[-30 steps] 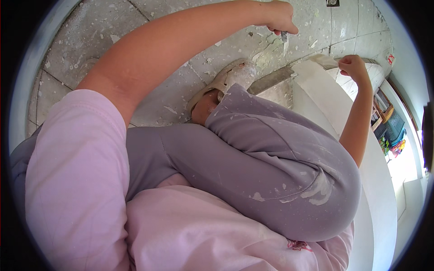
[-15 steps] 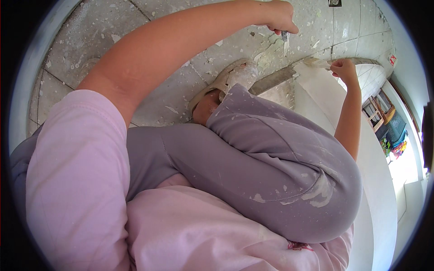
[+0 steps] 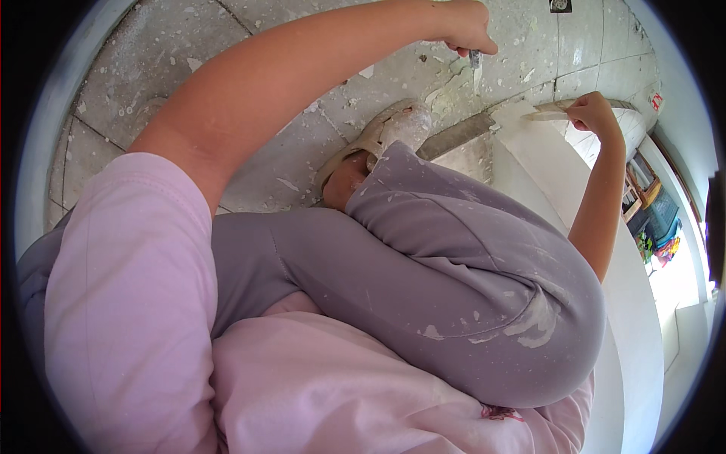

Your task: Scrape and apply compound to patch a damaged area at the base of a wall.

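Flat pale blade (image 3: 546, 116) is at the upper right, held over the top end of a smooth white surface (image 3: 541, 163); whether its edge touches that surface cannot be told. The person's right hand (image 3: 594, 115) grips one end of it, fingers curled inward, the blade pointing left. At the top centre, the left hand (image 3: 470, 29) is clenched round a small grey tool (image 3: 475, 57), mostly hidden by the fingers, its end pointing down over a tiled floor (image 3: 582, 45) spattered with white flecks. Below that hand is a pale, smeared shoe (image 3: 404, 122), with a grey strip (image 3: 457, 135) running to its right. Bent legs in grey trousers (image 3: 423, 295), marked with dried white smears on the knee, fill the middle, above a pink shirt (image 3: 325, 378). At the far right, colourful items (image 3: 664, 240) sit beside a bright opening
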Motion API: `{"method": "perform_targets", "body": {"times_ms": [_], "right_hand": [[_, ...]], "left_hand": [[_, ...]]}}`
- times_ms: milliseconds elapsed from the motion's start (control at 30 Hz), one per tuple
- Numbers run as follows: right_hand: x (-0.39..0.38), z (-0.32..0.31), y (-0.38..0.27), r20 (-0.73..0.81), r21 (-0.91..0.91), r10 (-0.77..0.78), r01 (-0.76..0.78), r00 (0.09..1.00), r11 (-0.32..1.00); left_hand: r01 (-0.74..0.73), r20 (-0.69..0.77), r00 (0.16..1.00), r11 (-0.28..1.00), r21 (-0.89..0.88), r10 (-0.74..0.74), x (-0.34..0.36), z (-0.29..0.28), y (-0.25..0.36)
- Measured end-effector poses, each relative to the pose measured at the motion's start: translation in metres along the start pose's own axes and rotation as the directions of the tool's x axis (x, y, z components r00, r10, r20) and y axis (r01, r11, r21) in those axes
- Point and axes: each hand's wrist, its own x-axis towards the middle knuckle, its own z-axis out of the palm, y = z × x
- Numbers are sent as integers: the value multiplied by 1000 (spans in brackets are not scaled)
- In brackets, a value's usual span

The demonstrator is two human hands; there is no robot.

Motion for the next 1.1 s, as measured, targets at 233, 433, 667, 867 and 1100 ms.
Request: {"method": "perform_targets", "body": {"times_ms": [233, 433, 667, 867, 1100], "right_hand": [[1, 34, 7, -96, 100, -106, 115, 990, 988], [3, 55, -3, -138, 34, -133, 139, 981, 990], [-12, 37, -19, -10, -20, -100, 100, 995, 995], [-18, 8, -1, -42, 45, -100, 102, 994, 994], [11, 33, 19, -73, 64, -129, 134, 989, 989]], "left_hand": [[46, 32, 998, 999, -23, -46, -7, 2, 12], [8, 67, 998, 1000, -30, -6, -4, 1, 0], [35, 60, 998, 999, -4, -35, -8, -1, 7], [2, 40, 999, 1000, -21, -1, -2, -1, 4], [-27, 5, 1000, 1000, -1, 27, -1, -1, 1]]}}
